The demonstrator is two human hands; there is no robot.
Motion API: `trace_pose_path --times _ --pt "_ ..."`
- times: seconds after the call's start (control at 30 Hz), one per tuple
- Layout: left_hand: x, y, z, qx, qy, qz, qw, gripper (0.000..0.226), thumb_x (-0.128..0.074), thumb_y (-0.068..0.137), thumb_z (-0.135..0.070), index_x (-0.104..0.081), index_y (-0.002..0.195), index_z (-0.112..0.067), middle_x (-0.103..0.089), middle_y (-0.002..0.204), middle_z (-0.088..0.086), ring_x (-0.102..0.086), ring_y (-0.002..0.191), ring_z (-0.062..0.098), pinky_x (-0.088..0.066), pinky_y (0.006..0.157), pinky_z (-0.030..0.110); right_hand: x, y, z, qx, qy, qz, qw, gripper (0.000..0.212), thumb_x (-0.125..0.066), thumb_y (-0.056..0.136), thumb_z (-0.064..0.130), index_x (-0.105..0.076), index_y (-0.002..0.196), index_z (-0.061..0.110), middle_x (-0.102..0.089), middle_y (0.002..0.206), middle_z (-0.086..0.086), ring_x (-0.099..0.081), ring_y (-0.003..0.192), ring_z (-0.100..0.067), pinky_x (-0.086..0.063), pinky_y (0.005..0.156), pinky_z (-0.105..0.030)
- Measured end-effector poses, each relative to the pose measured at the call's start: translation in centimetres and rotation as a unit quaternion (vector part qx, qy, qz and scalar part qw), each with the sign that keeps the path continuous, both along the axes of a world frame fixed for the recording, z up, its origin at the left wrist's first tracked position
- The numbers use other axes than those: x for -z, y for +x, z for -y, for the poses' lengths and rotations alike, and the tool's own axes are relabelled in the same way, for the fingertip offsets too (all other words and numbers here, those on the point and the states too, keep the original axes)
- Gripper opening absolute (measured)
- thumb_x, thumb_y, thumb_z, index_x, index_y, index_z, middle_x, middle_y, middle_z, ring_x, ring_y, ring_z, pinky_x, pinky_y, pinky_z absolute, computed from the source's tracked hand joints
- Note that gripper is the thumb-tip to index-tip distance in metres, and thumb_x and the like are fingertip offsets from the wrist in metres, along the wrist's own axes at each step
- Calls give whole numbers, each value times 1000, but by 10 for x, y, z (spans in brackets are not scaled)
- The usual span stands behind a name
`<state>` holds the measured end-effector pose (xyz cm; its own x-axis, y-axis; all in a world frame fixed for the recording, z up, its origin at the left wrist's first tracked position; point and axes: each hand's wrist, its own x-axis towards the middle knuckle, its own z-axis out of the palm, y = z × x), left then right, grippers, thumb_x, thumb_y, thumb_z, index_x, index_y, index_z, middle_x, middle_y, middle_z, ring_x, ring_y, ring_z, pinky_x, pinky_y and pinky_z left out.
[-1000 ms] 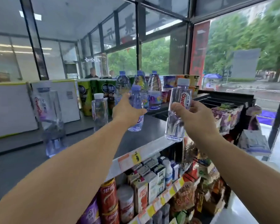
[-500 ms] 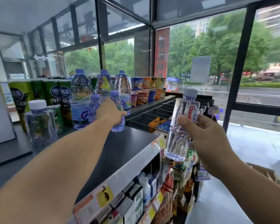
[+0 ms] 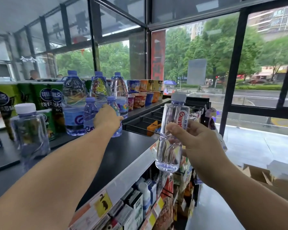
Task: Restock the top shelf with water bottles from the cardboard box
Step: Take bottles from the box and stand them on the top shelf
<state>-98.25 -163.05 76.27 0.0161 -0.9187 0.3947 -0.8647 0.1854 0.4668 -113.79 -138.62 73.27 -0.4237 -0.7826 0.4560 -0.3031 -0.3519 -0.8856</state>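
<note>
- Left hand (image 3: 107,118) reaches far out over the top shelf (image 3: 123,151), fingers wrapped round a small blue-capped bottle (image 3: 114,117) standing on it.
- Right hand (image 3: 194,143) grips a clear Ganten bottle (image 3: 171,135), upright, off the shelf's front edge.
- Since half a second ago: right bottle sits lower and nearer; left grip unchanged.
- Count: three large bottles behind, two small ones at the left hand, one near bottle (image 3: 29,130); cardboard box (image 3: 263,176) at lower right.
</note>
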Motion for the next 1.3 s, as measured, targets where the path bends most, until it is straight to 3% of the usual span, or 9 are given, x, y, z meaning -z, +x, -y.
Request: trace_pose_path --times 0.27,0.37,0.5,0.6,0.73,0.83,0.97,1.2,1.3 --pt "-12 26 -70 67 -22 6 997 43 -62 94 -32 -48 122 -3 -63 116 18 -60 106 37 -42 73 38 -32 28 32 -31 -10 -19 999 25 -72 81 46 -72 95 25 -74 84 1 -71 80 -17 -57 76 -36" --pt "-14 47 -117 106 22 74 991 24 -60 94 -29 -50 96 -7 -63 101 15 -60 88 33 -40 65 34 -40 42 51 -34 -13 -29 999 15 -73 86 38 -70 89 25 -72 78 5 -68 77 -10 -54 77 -32" --pt "-8 82 -181 148 82 156 973 35 -59 96 -41 -52 79 -11 -60 76 7 -56 65 25 -43 59 32 -36 63 85 -50 1 -10 999 27 -75 85 40 -72 103 20 -74 87 5 -70 85 -19 -54 74 -36" --pt "-3 110 -216 139 81 180 970 36 -56 96 -46 -62 92 -10 -66 90 6 -64 85 29 -50 70 35 -28 86 110 -67 27 -10 997 42 -74 83 48 -70 111 16 -73 96 2 -68 88 -17 -53 77 -34" --pt "2 145 -240 98 70 158 980 38 -55 95 -47 -64 105 -12 -68 102 5 -64 92 27 -55 80 39 -15 124 138 -105 57 -31 992 39 -74 85 46 -71 105 13 -72 92 -3 -66 84 -20 -56 79 -43" --pt "3 163 -243 47 72 142 986 35 -55 95 -49 -61 100 -14 -65 95 4 -62 87 26 -53 77 37 -14 152 154 -133 68 -68 986 43 -71 87 45 -67 103 6 -63 84 -9 -56 72 -20 -49 64 -35" --pt "-4 180 -235 -29 79 28 996 36 -62 92 -46 -55 109 -15 -61 105 4 -59 97 28 -51 84 39 -13 175 177 -146 80 -102 981 30 -69 90 42 -65 98 13 -62 81 1 -58 76 -20 -47 70 -34" --pt "-8 186 -202 -93 158 -116 976 54 -69 88 -37 -36 120 -9 -54 111 12 -59 95 29 -41 55 31 -14 182 203 -140 97 -130 977 29 -64 94 42 -63 106 15 -64 97 -3 -58 87 -22 -40 78 -32" --pt "-2 182 -185 -112 170 -127 971 61 -71 87 -37 -33 124 -7 -52 120 17 -60 103 33 -43 59 30 -10 182 209 -142 85 -129 978 29 -63 94 42 -62 105 15 -64 97 -4 -58 88 -23 -40 77 -32"
